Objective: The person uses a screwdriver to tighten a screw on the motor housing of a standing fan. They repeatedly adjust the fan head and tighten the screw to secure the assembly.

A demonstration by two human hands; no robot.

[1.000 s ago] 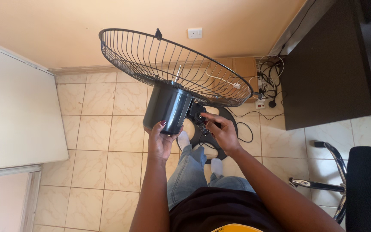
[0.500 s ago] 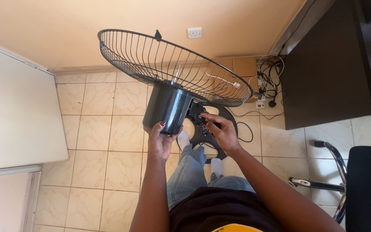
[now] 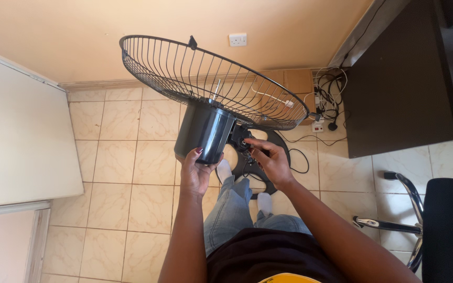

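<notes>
beige tile floor (image 3: 132, 173), tan wall (image 3: 79, 31) with white socket (image 3: 237, 39), dark table (image 3: 399, 99) right, black office chair (image 3: 446, 220), white door (image 3: 17, 136) left

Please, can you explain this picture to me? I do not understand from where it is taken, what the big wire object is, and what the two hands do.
The picture comes from a camera worn on a person's head, looking down at their own arms, legs and the tiled floor. The big wire object is the rear wire guard of a fan, fixed to a dark round motor housing. The left hand holds the bottom of the housing from below. The right hand touches the black joint beside the housing, where the fan's neck begins. Under it, on the floor, stands the fan's round black base. Near the wall lie cables and plugs; an office chair stands at the right.
</notes>
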